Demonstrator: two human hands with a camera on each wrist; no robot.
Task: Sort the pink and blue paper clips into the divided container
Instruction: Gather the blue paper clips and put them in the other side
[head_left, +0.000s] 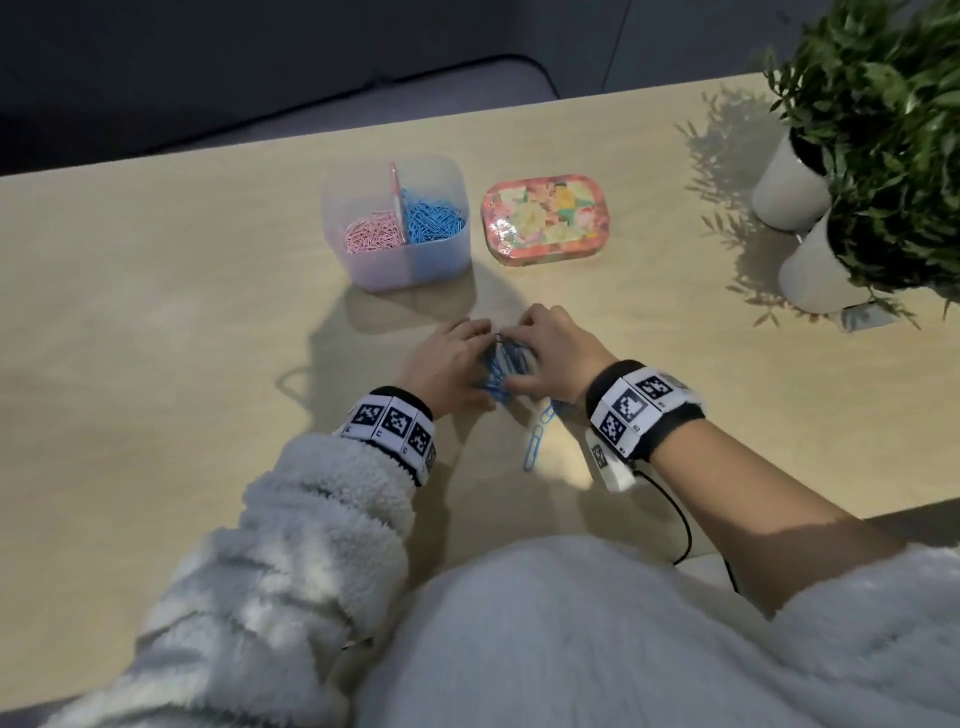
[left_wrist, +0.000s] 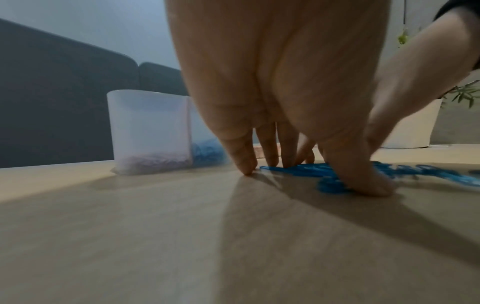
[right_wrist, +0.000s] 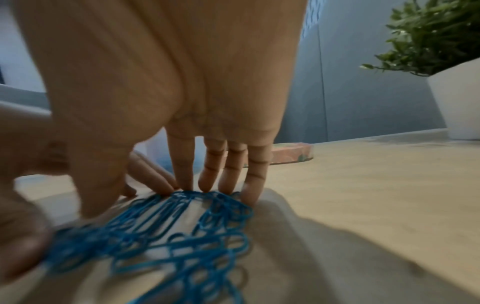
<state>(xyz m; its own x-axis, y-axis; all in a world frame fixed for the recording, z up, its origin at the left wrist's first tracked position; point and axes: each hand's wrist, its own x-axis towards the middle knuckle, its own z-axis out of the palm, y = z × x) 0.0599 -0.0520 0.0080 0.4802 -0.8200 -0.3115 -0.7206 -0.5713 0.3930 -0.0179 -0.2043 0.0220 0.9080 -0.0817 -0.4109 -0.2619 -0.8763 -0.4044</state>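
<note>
Blue wire is heaped on the pale wooden table (head_left: 156, 291): a loose pile of blue paper clips (head_left: 503, 369) sits between the person's two hands, with two stray clips (head_left: 537, 434) lying just nearer the body. The left hand (head_left: 449, 364) and the right hand (head_left: 553, 351) flank the pile, fingertips down on it and on the wood, fingers fairly straight and spread rather than closed round anything; neither hand has lifted a clip.

The divided container (head_left: 397, 223), a translucent tub, stands farther out on the table, apart from the hands. Its left compartment holds pink paper clips (head_left: 371, 236), its right compartment more blue ones, with an upright divider between. Just beside it on the right lies a flat tin (head_left: 543, 218) with a flowery printed lid; a small mark on its near edge is too blurred to read. The black-and-white square code tags on both wristbands (head_left: 631, 405) are the only other print, and they carry no legible words. Two white pots with green plants (head_left: 883, 104) stand at the far right.

The left wrist view shows the left fingertips (left_wrist: 246, 164) planted on the wood at the pile's edge and the container's side wall (left_wrist: 148, 131), pink and blue dimly visible through it. The right wrist view alone shows the clips tangled and interlinked (right_wrist: 182, 236) under the right fingertips (right_wrist: 207, 181).
</note>
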